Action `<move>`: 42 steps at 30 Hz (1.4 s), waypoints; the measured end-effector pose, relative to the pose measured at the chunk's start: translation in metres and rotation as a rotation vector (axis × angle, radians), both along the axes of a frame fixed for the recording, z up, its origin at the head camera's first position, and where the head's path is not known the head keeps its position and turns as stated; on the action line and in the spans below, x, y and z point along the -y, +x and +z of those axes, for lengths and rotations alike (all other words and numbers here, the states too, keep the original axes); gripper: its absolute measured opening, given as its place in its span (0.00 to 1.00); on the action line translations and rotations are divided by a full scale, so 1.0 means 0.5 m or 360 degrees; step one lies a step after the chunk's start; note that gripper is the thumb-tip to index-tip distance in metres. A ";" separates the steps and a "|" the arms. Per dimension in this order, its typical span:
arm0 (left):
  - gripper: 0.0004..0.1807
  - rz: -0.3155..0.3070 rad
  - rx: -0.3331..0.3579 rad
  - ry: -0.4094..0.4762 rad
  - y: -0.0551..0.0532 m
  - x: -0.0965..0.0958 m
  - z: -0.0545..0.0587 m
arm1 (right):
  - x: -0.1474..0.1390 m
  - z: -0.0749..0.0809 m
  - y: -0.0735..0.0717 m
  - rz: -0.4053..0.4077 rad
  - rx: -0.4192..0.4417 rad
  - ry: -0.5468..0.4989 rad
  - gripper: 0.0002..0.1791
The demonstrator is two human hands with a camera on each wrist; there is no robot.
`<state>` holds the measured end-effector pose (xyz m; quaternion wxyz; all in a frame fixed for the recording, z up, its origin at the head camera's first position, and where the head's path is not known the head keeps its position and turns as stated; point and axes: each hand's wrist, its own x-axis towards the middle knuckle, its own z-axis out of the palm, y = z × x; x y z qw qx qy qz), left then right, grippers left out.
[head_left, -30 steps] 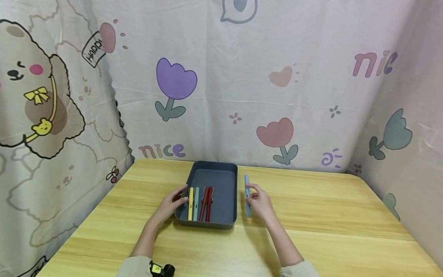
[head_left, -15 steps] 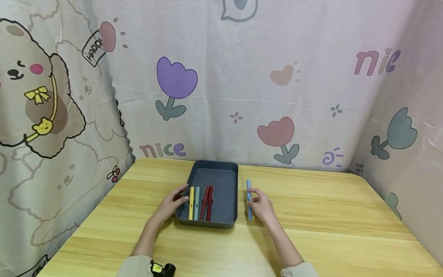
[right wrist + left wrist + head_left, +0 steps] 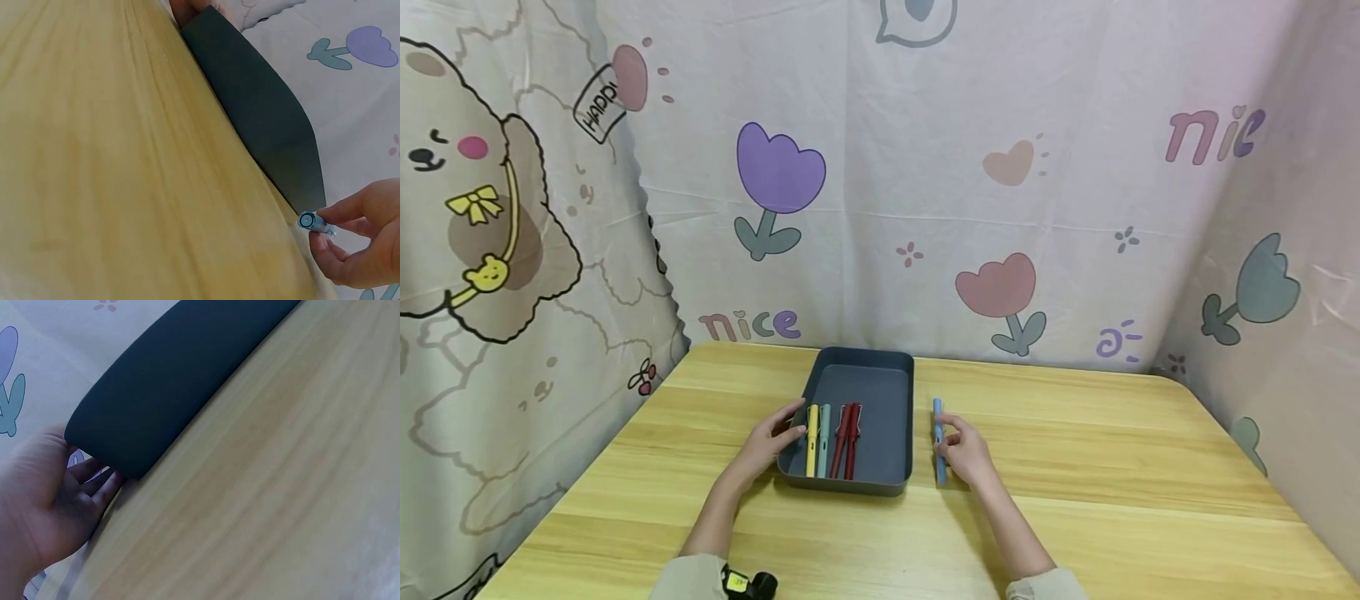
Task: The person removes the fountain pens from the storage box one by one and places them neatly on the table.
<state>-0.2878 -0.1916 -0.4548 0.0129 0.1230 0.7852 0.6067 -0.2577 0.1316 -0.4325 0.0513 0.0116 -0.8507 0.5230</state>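
Just right of the dark grey tray point(image 3: 883, 433), my right hand point(image 3: 967, 450) pinches a light blue pen point(image 3: 938, 417) between thumb and fingers. The pen points away from me, low over the table; whether it touches the wood I cannot tell. Its round end shows in the right wrist view. My left hand point(image 3: 767, 442) grips the tray's left wall, partly hidden behind it in the left wrist view. Inside the tray's near left part lie a yellow pen point(image 3: 812, 442), a grey-green pen point(image 3: 824, 442) and two dark red pens point(image 3: 852, 442), side by side.
The wooden table point(image 3: 1112, 467) extends well to the right of the tray and in front of it. A printed curtain point(image 3: 880, 167) hangs behind the table and along both sides. A black device point(image 3: 751, 585) sits at the left cuff.
My right hand has drawn the blue pen a little toward me, alongside the tray. The left hand, the tray and the pens in it stay as they were.
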 end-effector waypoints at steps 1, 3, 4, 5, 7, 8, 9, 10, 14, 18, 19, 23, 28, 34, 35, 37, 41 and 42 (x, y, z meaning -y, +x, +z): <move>0.30 0.0000 0.0000 0.0001 0.000 0.000 0.000 | 0.000 -0.001 0.000 0.0008 0.0003 -0.0007 0.23; 0.30 -0.0003 -0.0002 -0.0002 0.001 0.000 0.000 | 0.000 -0.003 0.001 0.0014 0.0012 -0.0024 0.23; 0.30 -0.0003 -0.0002 -0.0005 0.001 0.000 0.000 | 0.000 -0.004 0.001 0.0015 0.0017 -0.0033 0.23; 0.30 -0.0003 -0.0003 -0.0010 0.001 0.000 0.000 | 0.000 -0.005 0.001 0.0016 0.0018 -0.0038 0.23; 0.30 -0.0003 -0.0001 -0.0016 0.002 0.000 0.001 | 0.001 -0.007 0.001 0.0014 0.0010 -0.0025 0.23; 0.30 -0.0002 -0.0002 -0.0018 0.002 0.000 0.001 | 0.001 -0.008 0.001 0.0012 0.0005 -0.0012 0.23; 0.29 0.0000 -0.0001 -0.0017 0.002 0.000 0.001 | 0.001 -0.008 0.001 0.0013 -0.0005 0.0008 0.23; 0.29 0.0001 0.0000 -0.0018 0.002 0.000 0.001 | 0.001 -0.009 0.001 0.0015 -0.0013 0.0026 0.23; 0.29 0.0002 -0.0009 -0.0016 0.002 0.000 0.001 | 0.002 -0.009 0.001 0.0023 -0.0034 0.0086 0.22; 0.29 0.0004 -0.0012 -0.0009 0.003 -0.001 0.000 | 0.004 -0.009 0.002 0.0019 -0.0040 0.0119 0.21; 0.29 0.0005 -0.0009 -0.0008 0.003 -0.001 0.001 | 0.004 -0.009 0.002 0.0017 -0.0045 0.0132 0.21; 0.29 0.0007 -0.0003 -0.0008 0.002 0.000 0.001 | 0.006 -0.010 0.003 0.0014 -0.0070 0.0173 0.20; 0.30 -0.0010 -0.0014 -0.0002 0.003 0.000 0.003 | 0.008 -0.011 0.003 0.0010 -0.0094 0.0200 0.19; 0.30 -0.0016 -0.0025 -0.0019 0.002 -0.001 0.003 | 0.008 -0.013 0.002 0.0004 -0.0121 0.0248 0.19; 0.30 -0.0015 -0.0024 -0.0019 0.001 -0.001 0.003 | 0.008 -0.014 0.001 0.0007 -0.0126 0.0258 0.19; 0.29 -0.0012 -0.0022 -0.0027 0.001 -0.001 0.003 | 0.009 -0.016 0.001 0.0014 -0.0125 0.0266 0.19; 0.29 -0.0006 -0.0021 -0.0033 0.001 0.000 0.001 | 0.010 -0.017 0.003 0.0032 -0.0109 0.0290 0.20; 0.29 -0.0005 -0.0020 -0.0035 0.001 0.000 0.001 | 0.010 -0.016 0.003 0.0032 -0.0102 0.0299 0.20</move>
